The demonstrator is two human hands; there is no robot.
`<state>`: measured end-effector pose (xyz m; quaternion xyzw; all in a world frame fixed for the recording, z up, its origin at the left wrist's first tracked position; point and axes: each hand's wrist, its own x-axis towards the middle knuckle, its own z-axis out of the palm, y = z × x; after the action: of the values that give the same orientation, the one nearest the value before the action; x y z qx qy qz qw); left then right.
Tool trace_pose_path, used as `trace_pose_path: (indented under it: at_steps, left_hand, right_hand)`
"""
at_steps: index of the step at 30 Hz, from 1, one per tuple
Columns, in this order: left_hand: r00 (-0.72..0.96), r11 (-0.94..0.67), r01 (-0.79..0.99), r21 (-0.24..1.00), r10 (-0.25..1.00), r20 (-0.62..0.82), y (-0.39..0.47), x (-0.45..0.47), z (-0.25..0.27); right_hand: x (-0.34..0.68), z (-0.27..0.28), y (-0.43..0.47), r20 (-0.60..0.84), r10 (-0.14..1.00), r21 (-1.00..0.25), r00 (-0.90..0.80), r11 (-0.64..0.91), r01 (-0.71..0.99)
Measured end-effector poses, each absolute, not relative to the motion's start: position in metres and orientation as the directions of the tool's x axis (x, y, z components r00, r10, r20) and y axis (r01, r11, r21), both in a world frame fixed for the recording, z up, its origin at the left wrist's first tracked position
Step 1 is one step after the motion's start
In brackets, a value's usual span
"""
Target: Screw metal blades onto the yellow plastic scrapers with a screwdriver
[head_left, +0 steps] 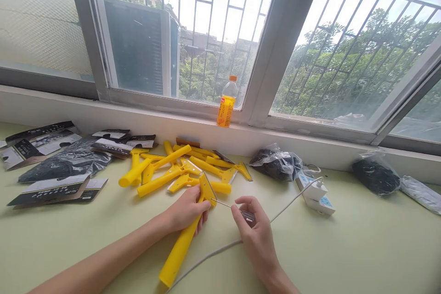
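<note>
Yellow scraper (182, 248), long axis oblique, head pointing away from the wearer.

Held over the desk (344, 257), nearer side of a heap of similar yellow scrapers (160, 181); handle slants from lower left (butt end toward the wearer) up and slightly right to the head. Left hand (191, 209) clamped round the handle just below the head. Right hand (257, 229) closed on a screwdriver (247, 216), its shaft pointing left, tip at the scraper's head (contact with a screw too small to tell).
</note>
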<state>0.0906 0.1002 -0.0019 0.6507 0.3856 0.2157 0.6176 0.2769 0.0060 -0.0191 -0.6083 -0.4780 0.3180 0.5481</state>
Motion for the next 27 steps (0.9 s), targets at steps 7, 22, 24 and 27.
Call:
trace_pose_path:
  at_steps: [7, 22, 24, 27]
  left_hand:
    - [0.611, 0.059, 0.239, 0.969, 0.766, -0.198, 0.1017, 0.0915, -0.0036]
    - [0.595, 0.062, 0.225, 0.972, 0.781, -0.188, 0.1003, 0.0922, -0.0024]
    - [0.592, 0.063, 0.227, 0.972, 0.784, -0.189, 0.1004, 0.0926, -0.0025]
    - [0.588, 0.063, 0.225, 0.972, 0.787, -0.187, 0.1002, 0.0934, -0.0018]
  right_hand:
    - [0.2755, -0.0151, 0.0062, 0.09, 0.938, -0.973, 0.335, 0.012, 0.229]
    - [0.2773, -0.0209, 0.0086, 0.153, 0.92, -0.967, 0.362, 0.063, 0.248]
    - [0.2774, -0.0217, 0.0085, 0.157, 0.919, -0.966, 0.36, 0.068, 0.248]
    - [0.277, -0.0228, 0.0079, 0.176, 0.916, -0.962, 0.359, 0.084, 0.259]
